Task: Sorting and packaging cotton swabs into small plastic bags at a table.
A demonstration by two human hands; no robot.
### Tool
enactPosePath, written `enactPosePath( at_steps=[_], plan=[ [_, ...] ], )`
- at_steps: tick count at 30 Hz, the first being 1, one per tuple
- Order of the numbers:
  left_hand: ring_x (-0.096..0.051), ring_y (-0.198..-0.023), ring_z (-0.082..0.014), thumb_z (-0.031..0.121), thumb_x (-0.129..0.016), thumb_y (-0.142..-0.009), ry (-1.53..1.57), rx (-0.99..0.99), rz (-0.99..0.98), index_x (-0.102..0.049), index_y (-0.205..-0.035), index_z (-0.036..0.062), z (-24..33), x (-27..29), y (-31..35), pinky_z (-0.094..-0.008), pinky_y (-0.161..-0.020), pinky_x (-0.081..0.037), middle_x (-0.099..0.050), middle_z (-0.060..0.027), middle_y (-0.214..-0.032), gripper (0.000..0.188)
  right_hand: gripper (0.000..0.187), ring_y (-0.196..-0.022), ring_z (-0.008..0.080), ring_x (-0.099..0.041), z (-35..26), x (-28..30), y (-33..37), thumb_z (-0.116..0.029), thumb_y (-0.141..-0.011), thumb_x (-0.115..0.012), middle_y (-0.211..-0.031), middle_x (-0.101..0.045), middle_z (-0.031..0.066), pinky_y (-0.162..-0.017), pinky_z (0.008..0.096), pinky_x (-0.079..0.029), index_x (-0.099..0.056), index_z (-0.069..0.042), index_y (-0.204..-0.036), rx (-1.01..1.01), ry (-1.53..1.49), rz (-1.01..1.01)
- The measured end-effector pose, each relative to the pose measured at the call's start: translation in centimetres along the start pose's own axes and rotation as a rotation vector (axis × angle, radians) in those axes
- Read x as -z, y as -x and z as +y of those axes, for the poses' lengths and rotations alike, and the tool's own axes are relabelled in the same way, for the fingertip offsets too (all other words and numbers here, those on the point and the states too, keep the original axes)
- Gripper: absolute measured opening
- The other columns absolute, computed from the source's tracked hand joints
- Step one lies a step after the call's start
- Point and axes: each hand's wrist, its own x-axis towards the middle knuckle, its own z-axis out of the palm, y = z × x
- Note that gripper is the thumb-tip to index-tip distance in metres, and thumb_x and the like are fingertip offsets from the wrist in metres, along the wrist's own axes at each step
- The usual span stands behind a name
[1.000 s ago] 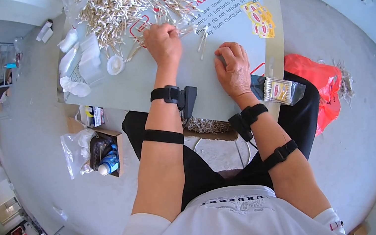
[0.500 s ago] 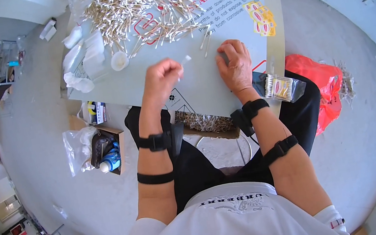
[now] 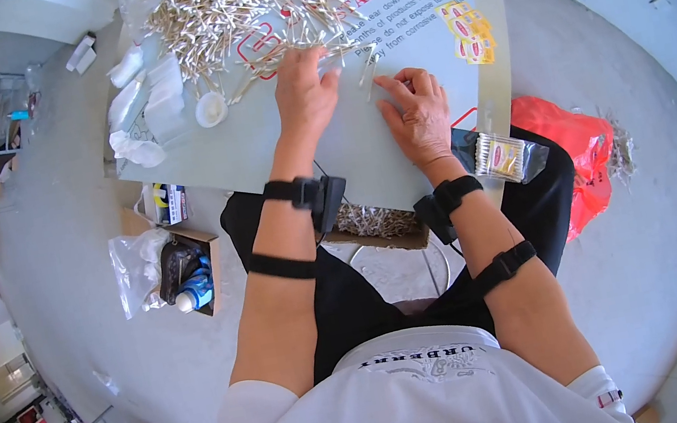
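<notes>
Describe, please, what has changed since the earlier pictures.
The left hand, drawn back half a second ago, has moved forward to the near edge of the cotton swabs; its grip is unclear. The right hand, yellow cards and white cup stayed roughly put.

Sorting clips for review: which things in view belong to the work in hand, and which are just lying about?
Likely in the work:
- swabs, the left hand at their near edge, the right hand nearby
- yellow cards
- swab pack

Probably lying about:
- bottle
- clear bag
- red bag, use unclear
</notes>
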Motion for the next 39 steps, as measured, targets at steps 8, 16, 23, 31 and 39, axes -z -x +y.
enactPosePath(
  at_steps=[8, 16, 23, 31, 39],
  plan=[
    [-0.053, -0.099, -0.0326, 0.013, -0.078, -0.070, -0.269, -0.084, -0.108, -0.064, -0.083, 0.0078, 1.8, -1.7, -0.3, -0.0437, -0.088, -0.043, -0.057, -0.0096, -0.093, 0.020, 0.033, -0.099, 0.0253, -0.053, 1.0, 0.2, 0.3, -0.020, -0.072, -0.074, -0.103, -0.055, 0.0046, -0.083, 0.0392, -0.041, -0.065, -0.014, -0.103, 0.039, -0.023, -0.060],
    [-0.049, -0.104, -0.0322, 0.006, -0.071, -0.071, -0.339, -0.030, 0.076, -0.062, -0.092, 0.0094, 2.1, -1.7, 3.2, -0.0451, -0.088, -0.041, -0.056, -0.0081, -0.099, 0.023, 0.042, -0.104, 0.0278, -0.054, 0.2, 0.2, 0.1, -0.018, -0.072, -0.072, -0.108, -0.057, 0.0084, -0.087, 0.0402, -0.041, -0.061, -0.009, -0.111, -0.005, -0.015, 0.015],
    [-0.049, -0.102, -0.0314, 0.003, -0.072, -0.070, -0.267, -0.064, 0.255, -0.064, -0.095, 0.0103, 0.0, -1.7, 1.2, -0.0443, -0.087, -0.041, -0.056, -0.0076, -0.099, 0.028, 0.031, -0.103, 0.0284, -0.054, 0.3, -0.1, 0.0, -0.012, -0.071, -0.067, -0.106, -0.058, 0.0085, -0.086, 0.0406, -0.041, -0.060, -0.007, -0.101, -0.026, -0.062, 0.027],
    [-0.052, -0.094, -0.0288, 0.004, -0.072, -0.070, -0.298, -0.254, 0.002, -0.067, -0.079, 0.0094, 2.5, -3.1, -0.5, -0.0419, -0.084, -0.042, -0.058, -0.0063, -0.090, 0.011, 0.024, -0.099, 0.0288, -0.055, 0.4, 0.0, 0.1, -0.009, -0.071, -0.064, -0.103, -0.058, 0.0084, -0.083, 0.0407, -0.042, -0.058, -0.006, -0.094, -0.017, -0.081, 0.057],
    [-0.054, -0.090, -0.0340, 0.011, -0.070, -0.077, -0.059, 0.112, -0.081, -0.067, -0.076, 0.0059, 1.9, -1.5, -1.2, -0.0430, -0.080, -0.045, -0.062, -0.0126, -0.086, 0.006, 0.021, -0.097, 0.0290, -0.055, 0.4, -0.1, 0.2, -0.005, -0.070, -0.063, -0.101, -0.058, 0.0085, -0.082, 0.0405, -0.042, -0.055, -0.006, -0.090, -0.012, -0.115, 0.079]
  ],
)
